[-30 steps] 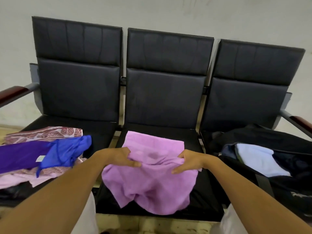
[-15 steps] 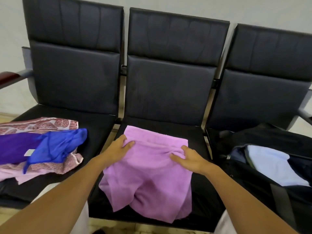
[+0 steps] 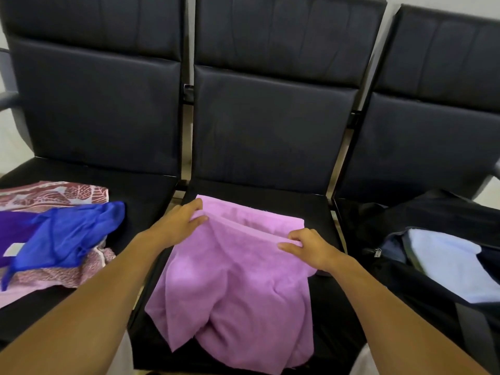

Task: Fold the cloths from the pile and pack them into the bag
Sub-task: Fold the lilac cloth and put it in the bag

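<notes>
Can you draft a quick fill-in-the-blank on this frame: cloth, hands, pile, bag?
1. Both hands grip the pink-purple towel on the ____ black seat.
2. The left hand holds the towel's far ____ corner.
3. The crumpled blue cloth tops the pile on the ____ seat.
4. The open black bag holds a folded light ____ cloth.

Missing: middle; left; left; blue

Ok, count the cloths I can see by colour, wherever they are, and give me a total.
Pink or lilac cloth: 1
Blue cloth: 1
Purple cloth: 1
Red-patterned cloth: 1
Light blue cloth in the bag: 1
Total: 5
</notes>
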`<move>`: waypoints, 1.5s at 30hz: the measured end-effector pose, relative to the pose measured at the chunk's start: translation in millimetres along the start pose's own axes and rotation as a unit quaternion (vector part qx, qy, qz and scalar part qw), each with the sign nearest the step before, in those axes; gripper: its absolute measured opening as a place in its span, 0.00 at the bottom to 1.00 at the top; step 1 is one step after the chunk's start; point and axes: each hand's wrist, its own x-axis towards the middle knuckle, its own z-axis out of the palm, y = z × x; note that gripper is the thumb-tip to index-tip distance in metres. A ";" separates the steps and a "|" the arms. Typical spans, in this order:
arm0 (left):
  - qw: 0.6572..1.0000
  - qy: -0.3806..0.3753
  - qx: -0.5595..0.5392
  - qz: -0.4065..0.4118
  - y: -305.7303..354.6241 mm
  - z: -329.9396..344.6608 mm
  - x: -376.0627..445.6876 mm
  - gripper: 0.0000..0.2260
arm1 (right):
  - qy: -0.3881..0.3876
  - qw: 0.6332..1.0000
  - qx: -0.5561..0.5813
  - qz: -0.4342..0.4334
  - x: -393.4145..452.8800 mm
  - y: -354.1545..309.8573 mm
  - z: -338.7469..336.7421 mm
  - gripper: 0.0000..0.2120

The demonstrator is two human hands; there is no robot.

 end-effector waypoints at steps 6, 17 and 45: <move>0.992 0.038 0.117 -0.007 6.8 9.1 22.9 0.07 | 0.070 0.993 -0.091 0.018 19.9 12.8 -0.4 0.10; 0.957 0.120 0.261 -0.045 11.5 27.2 61.7 0.12 | 0.180 0.966 -0.134 0.131 47.0 22.6 5.5 0.11; 0.952 0.042 0.292 -0.076 -22.1 67.5 117.6 0.20 | 0.143 0.951 -0.097 0.255 80.2 38.5 34.2 0.24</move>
